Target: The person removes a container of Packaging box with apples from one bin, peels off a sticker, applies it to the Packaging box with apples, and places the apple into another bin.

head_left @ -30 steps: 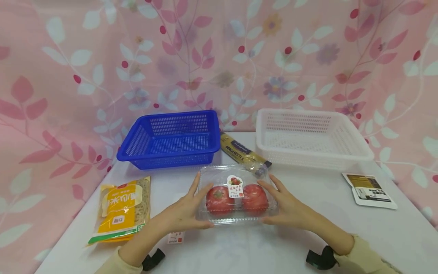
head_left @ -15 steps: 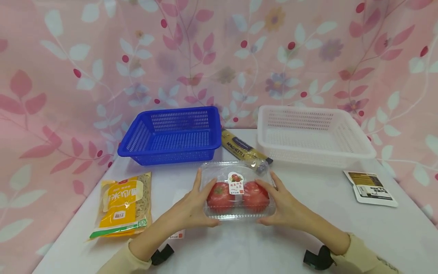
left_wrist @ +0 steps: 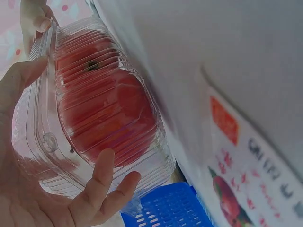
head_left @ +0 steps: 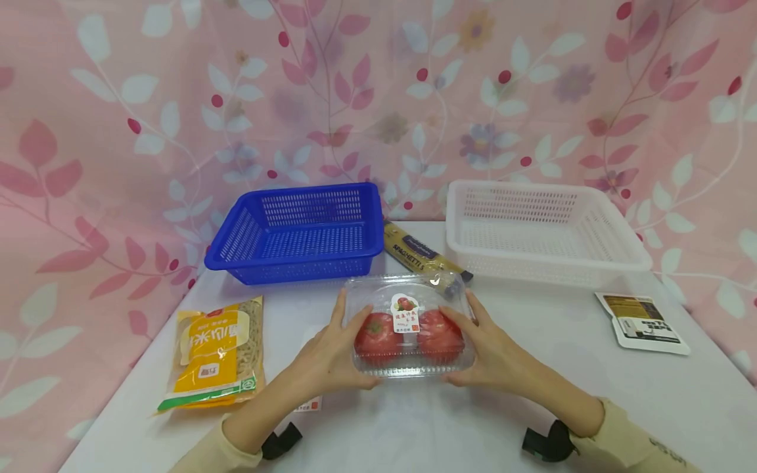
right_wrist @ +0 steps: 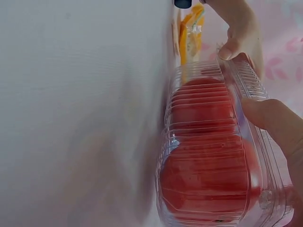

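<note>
A clear plastic clamshell box (head_left: 408,348) with red tomatoes inside and a white fruit sticker on its lid is at the middle of the head view. My left hand (head_left: 331,361) grips its left end, the thumb at the near lower edge and the fingers over the top and side. At the opposite end my right hand (head_left: 495,355) holds it the same way. Ribbed walls of the box (left_wrist: 109,109) and a dark stem show in the left wrist view. Through the plastic in the right wrist view, two tomatoes (right_wrist: 203,175) are visible, close beside the white tabletop.
Behind are a blue basket (head_left: 307,270) and a white basket (head_left: 547,269), with a spaghetti pack (head_left: 416,248) between them. A yellow noodle bag (head_left: 213,355) lies left, a small pouch (head_left: 643,325) right. A fruit-printed white label (left_wrist: 246,184) lies by my left wrist.
My left hand and forearm have shifted slightly right, closer against the box. The head view has tilted down a little; both hands keep their hold on the box.
</note>
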Available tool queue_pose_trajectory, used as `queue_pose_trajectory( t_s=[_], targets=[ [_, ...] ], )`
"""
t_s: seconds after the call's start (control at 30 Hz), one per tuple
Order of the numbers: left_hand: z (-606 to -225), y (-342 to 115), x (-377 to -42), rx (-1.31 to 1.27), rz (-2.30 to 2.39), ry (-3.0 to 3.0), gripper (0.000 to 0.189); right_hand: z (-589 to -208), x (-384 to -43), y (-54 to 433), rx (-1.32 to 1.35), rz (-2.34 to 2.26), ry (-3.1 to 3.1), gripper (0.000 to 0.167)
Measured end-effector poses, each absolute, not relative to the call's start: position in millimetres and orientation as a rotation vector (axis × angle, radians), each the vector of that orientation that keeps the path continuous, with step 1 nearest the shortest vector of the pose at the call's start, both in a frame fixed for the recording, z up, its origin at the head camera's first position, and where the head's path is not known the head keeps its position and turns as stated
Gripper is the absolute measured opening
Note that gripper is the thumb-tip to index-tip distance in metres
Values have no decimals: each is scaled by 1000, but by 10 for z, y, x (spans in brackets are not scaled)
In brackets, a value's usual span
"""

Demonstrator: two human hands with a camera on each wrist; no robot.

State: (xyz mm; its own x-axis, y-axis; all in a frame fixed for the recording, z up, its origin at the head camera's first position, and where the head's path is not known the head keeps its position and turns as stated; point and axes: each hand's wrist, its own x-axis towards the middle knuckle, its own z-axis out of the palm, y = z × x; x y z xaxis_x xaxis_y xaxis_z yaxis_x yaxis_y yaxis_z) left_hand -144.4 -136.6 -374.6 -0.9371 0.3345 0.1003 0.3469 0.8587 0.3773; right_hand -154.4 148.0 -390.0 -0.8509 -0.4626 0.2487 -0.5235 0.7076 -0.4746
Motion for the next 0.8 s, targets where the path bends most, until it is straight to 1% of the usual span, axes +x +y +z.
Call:
queue_pose_trajectory(
  t_s=[0.27,0.43,0.6,0.8],
  targets=[
    [-3597,-1450,-1435,-534,-572,-2953,111,-3758,-1600,1413,876,796,-2723,101],
    [-3512,-1518,-1422,-520,-563,-2900,112,-3688,-1666,1348,952,789,-2572,101],
    [-3432,-1584,-1409,-509,-581,-2840,111,-3614,-1749,1280,989,782,-2433,98],
    [-3364,-1664,-1409,-484,-623,-2808,109,-3518,-1810,1189,990,788,-2406,92]
  ],
)
